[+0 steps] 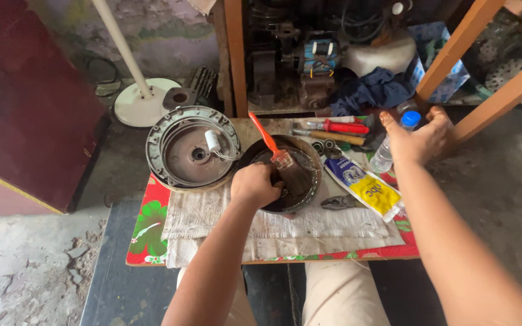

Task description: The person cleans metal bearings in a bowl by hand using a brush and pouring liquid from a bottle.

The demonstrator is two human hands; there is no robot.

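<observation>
My left hand (255, 184) rests closed on the near rim of a dark round bowl (309, 158) holding dark liquid. A paintbrush with an orange handle (270, 143) lies across the bowl, its bristles in the liquid. My right hand (421, 137) hovers with fingers spread over a clear plastic bottle with a blue cap (388, 151) at the table's right side; whether it touches the bottle is unclear. A round grey metal motor cover (191, 148) with a small white part on it sits left of the bowl.
A low table (146, 232) has a red flowered cover and a stained white cloth (285, 226). A blue and yellow tube (367, 184), pliers (339, 202), screwdrivers (339, 127) lie on it. A white fan stand (143, 99), a dark red cabinet (25, 102) and cluttered wooden shelves (333, 54) surround it.
</observation>
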